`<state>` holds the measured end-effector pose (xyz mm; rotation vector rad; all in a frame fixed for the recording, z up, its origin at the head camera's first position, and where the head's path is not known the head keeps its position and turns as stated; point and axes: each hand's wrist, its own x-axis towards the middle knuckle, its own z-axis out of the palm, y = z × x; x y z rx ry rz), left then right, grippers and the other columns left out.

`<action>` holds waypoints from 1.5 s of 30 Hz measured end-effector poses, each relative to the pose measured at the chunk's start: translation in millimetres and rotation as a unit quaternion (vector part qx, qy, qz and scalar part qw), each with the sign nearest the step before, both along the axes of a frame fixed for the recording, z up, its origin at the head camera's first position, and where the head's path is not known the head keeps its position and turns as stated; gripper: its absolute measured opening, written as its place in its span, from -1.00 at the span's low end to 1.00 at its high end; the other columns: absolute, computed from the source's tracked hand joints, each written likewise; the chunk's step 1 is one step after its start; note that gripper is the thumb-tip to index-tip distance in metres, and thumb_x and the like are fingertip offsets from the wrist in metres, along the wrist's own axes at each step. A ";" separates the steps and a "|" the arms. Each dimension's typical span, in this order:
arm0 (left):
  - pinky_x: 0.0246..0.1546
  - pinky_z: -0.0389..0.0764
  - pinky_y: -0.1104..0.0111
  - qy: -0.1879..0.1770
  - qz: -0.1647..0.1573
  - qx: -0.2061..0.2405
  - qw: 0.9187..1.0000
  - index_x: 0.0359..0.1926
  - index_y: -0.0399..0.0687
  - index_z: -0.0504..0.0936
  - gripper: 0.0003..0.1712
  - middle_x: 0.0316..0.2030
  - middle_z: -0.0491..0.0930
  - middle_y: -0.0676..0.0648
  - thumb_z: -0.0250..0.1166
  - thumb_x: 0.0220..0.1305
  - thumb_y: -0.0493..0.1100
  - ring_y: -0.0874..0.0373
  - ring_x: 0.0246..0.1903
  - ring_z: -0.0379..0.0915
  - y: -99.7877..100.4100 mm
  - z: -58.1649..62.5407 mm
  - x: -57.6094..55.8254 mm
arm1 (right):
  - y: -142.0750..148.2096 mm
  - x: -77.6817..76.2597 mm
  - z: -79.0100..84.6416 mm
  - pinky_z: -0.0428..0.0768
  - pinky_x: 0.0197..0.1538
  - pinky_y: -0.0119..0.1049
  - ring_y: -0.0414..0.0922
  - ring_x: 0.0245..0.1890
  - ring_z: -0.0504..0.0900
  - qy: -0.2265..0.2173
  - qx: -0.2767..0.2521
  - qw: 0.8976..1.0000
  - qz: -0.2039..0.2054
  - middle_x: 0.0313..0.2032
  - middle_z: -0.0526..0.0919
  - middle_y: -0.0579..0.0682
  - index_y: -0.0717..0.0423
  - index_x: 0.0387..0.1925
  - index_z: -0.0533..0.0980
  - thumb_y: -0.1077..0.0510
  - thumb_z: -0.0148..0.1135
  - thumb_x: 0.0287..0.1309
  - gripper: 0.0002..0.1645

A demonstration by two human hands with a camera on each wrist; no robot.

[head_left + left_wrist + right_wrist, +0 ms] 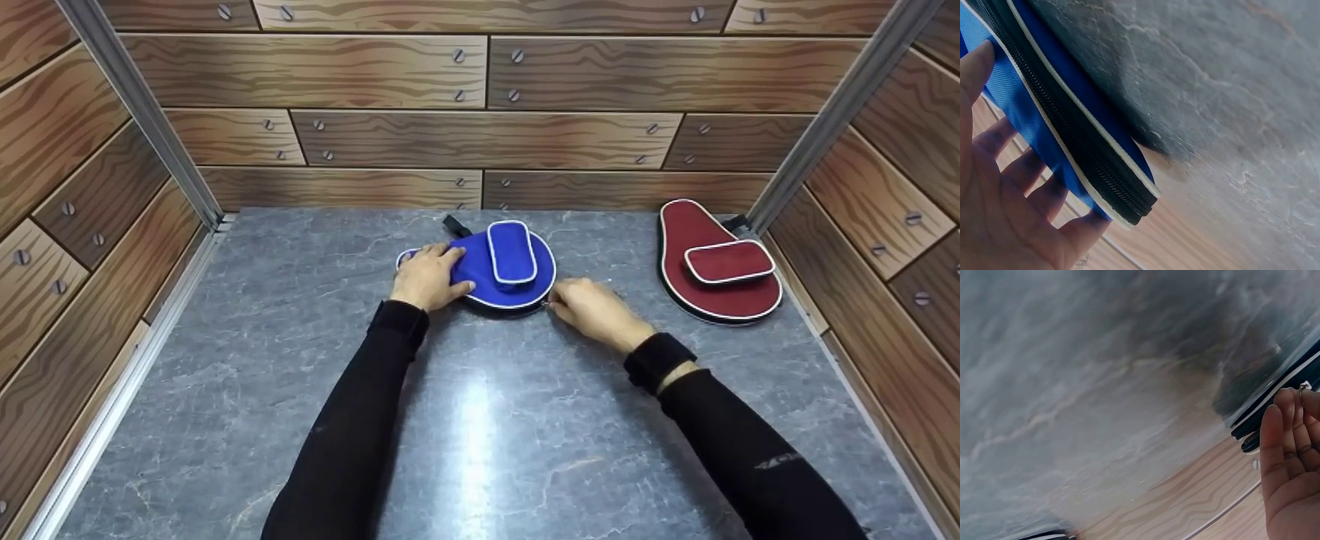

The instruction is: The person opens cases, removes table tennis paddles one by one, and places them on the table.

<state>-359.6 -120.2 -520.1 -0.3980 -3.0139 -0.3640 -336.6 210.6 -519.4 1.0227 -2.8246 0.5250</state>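
Observation:
A blue table tennis paddle case [472, 259] with white piping and a small raised pocket [512, 253] lies flat on the grey surface, its narrow end to the left. My left hand [429, 276] rests on that narrow end, fingers spread over the fabric. Along the case's side runs a black zipper [1064, 121], closed over the stretch seen in the left wrist view. At the rounded right end, my right hand [596, 309] pinches a small metal zipper pull [1303, 387] between thumb and finger. The case's far edge is partly hidden by the left hand.
A dark red paddle case [694, 232] of the same shape lies at the right, near the wood-patterned side wall [885, 225]. A black strap [456, 226] sticks out behind the blue case. Wood-patterned panels and metal posts [142, 105] enclose the surface.

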 end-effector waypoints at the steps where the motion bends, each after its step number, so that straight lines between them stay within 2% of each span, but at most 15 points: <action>1: 0.69 0.53 -0.31 0.000 -0.001 0.001 1.000 0.70 0.10 0.57 -0.11 0.67 0.57 -0.27 0.50 0.55 0.36 -0.30 0.71 0.46 -0.3 -2.1 -2.4 | -1.1 0.9 0.3 0.82 -0.13 0.14 0.02 -0.30 0.77 -0.001 0.001 1.000 0.001 -0.30 0.82 0.06 0.16 -0.21 0.72 0.30 0.47 0.51 -0.92; 4: 0.63 0.56 -0.36 0.007 -0.003 0.003 1.000 0.67 0.10 0.60 -0.12 0.63 0.61 -0.26 0.52 0.52 0.34 -0.31 0.68 0.50 -1.6 -8.9 -9.0 | -4.8 3.1 0.7 0.83 -0.12 0.12 -0.01 -0.30 0.76 -0.003 0.004 1.000 0.008 -0.31 0.81 0.04 0.14 -0.22 0.72 0.29 0.47 0.52 -0.90; 5: 0.62 0.57 -0.38 -0.003 -0.002 0.005 1.000 0.66 0.05 0.61 -0.15 0.62 0.61 -0.29 0.54 0.52 0.27 -0.34 0.67 0.50 2.2 3.1 -0.8 | -5.8 3.9 0.7 0.83 -0.12 0.11 -0.01 -0.30 0.76 -0.001 0.005 1.000 0.010 -0.31 0.81 0.04 0.13 -0.23 0.71 0.29 0.47 0.52 -0.89; 9: 0.67 0.54 -0.34 -0.014 -0.003 0.006 1.000 0.67 -0.01 0.59 -0.17 0.64 0.58 -0.33 0.52 0.56 0.22 -0.36 0.69 0.47 4.2 13.1 6.3 | -9.4 7.5 1.6 0.84 -0.13 0.09 -0.02 -0.30 0.77 0.005 0.008 1.000 0.020 -0.32 0.83 0.04 0.14 -0.23 0.72 0.29 0.49 0.51 -0.90; 10: 0.64 0.56 -0.36 -0.004 -0.002 0.003 1.000 0.66 0.01 0.60 -0.17 0.62 0.60 -0.33 0.50 0.57 0.25 -0.34 0.67 0.49 3.8 8.4 4.3 | -10.1 8.4 2.2 0.84 -0.13 0.09 -0.01 -0.30 0.78 0.006 0.009 1.000 0.022 -0.31 0.83 0.04 0.14 -0.23 0.73 0.29 0.49 0.52 -0.90; 15: 0.63 0.56 -0.37 -0.007 -0.002 -0.001 1.000 0.68 0.03 0.59 -0.15 0.63 0.59 -0.31 0.50 0.56 0.28 -0.33 0.67 0.49 2.1 2.1 -1.9 | -13.1 11.2 4.6 0.86 -0.10 0.12 0.06 -0.26 0.83 0.015 0.018 0.999 0.028 -0.29 0.85 0.07 0.16 -0.21 0.74 0.28 0.49 0.51 -0.92; 16: 0.59 0.57 -0.40 -0.001 -0.003 0.001 1.000 0.67 0.05 0.59 -0.14 0.63 0.60 -0.30 0.51 0.55 0.31 -0.32 0.66 0.50 0.8 -2.9 -5.0 | -13.4 11.3 4.9 0.86 -0.10 0.13 0.06 -0.25 0.83 0.015 0.019 0.999 0.028 -0.28 0.85 0.08 0.16 -0.21 0.75 0.27 0.49 0.51 -0.92; 17: 0.64 0.54 -0.39 -0.014 -0.005 0.005 1.000 0.69 0.04 0.58 -0.13 0.65 0.57 -0.31 0.52 0.55 0.28 -0.34 0.69 0.47 0.7 1.0 -3.4 | -13.6 11.1 5.1 0.86 -0.11 0.12 0.07 -0.25 0.83 0.015 0.018 0.999 0.026 -0.28 0.85 0.08 0.16 -0.21 0.75 0.28 0.49 0.51 -0.92; 21: 0.67 0.51 -0.39 -0.019 -0.008 0.002 1.000 0.71 0.04 0.56 -0.13 0.67 0.55 -0.33 0.48 0.58 0.29 -0.35 0.71 0.44 0.2 3.8 0.5 | -13.8 9.8 5.9 0.85 -0.13 0.12 0.06 -0.27 0.82 0.013 0.015 1.000 0.016 -0.30 0.84 0.07 0.15 -0.22 0.74 0.27 0.49 0.51 -0.91; 22: 0.63 0.53 -0.42 -0.008 -0.008 0.000 1.000 0.71 0.05 0.56 -0.14 0.65 0.56 -0.33 0.46 0.59 0.31 -0.35 0.69 0.46 0.0 0.2 -0.7 | -13.8 9.5 6.3 0.84 -0.14 0.12 0.06 -0.29 0.81 0.013 0.015 1.000 0.013 -0.31 0.83 0.07 0.14 -0.23 0.73 0.27 0.50 0.50 -0.90; 24: 0.67 0.50 -0.40 -0.015 -0.008 -0.005 1.000 0.73 0.03 0.54 -0.14 0.67 0.54 -0.35 0.43 0.62 0.29 -0.36 0.71 0.44 1.5 8.3 6.3 | -13.6 9.0 7.1 0.83 -0.15 0.12 0.06 -0.30 0.80 0.016 0.016 1.000 0.008 -0.32 0.82 0.07 0.14 -0.24 0.72 0.27 0.50 0.49 -0.89; 28: 0.68 0.51 -0.38 -0.009 -0.007 -0.017 1.000 0.75 0.05 0.52 -0.15 0.68 0.54 -0.34 0.39 0.66 0.30 -0.35 0.71 0.45 2.8 15.1 15.8 | -12.0 6.5 7.1 0.81 -0.18 0.10 0.03 -0.32 0.77 0.024 0.016 1.000 0.003 -0.33 0.81 0.06 0.13 -0.26 0.71 0.28 0.49 0.48 -0.88; 29: 0.72 0.48 -0.34 -0.018 -0.008 -0.018 1.000 0.76 0.04 0.51 -0.15 0.70 0.51 -0.34 0.41 0.66 0.27 -0.35 0.73 0.42 3.5 21.7 21.0 | -11.3 5.7 6.9 0.81 -0.18 0.09 0.03 -0.33 0.76 0.025 0.016 1.000 0.002 -0.33 0.81 0.06 0.13 -0.26 0.71 0.29 0.48 0.47 -0.89; 35: 0.69 0.56 -0.25 -0.015 -0.014 -0.031 0.999 0.76 0.05 0.51 -0.16 0.70 0.52 -0.33 0.38 0.68 0.28 -0.34 0.70 0.48 3.6 24.4 27.6 | -6.2 2.2 7.0 0.78 -0.22 0.10 0.01 -0.36 0.71 0.031 0.012 0.999 0.000 -0.33 0.77 0.05 0.13 -0.30 0.67 0.32 0.49 0.42 -0.85; 45: 0.73 0.53 -0.17 -0.018 -0.054 -0.030 0.998 0.76 -0.09 0.49 -0.14 0.72 0.49 -0.33 0.38 0.70 0.25 -0.32 0.70 0.49 1.6 25.2 37.7 | 3.8 -5.7 9.4 0.81 -0.14 0.15 0.05 -0.31 0.75 0.010 0.009 1.000 -0.022 -0.32 0.78 0.07 0.15 -0.28 0.69 0.32 0.48 0.43 -0.88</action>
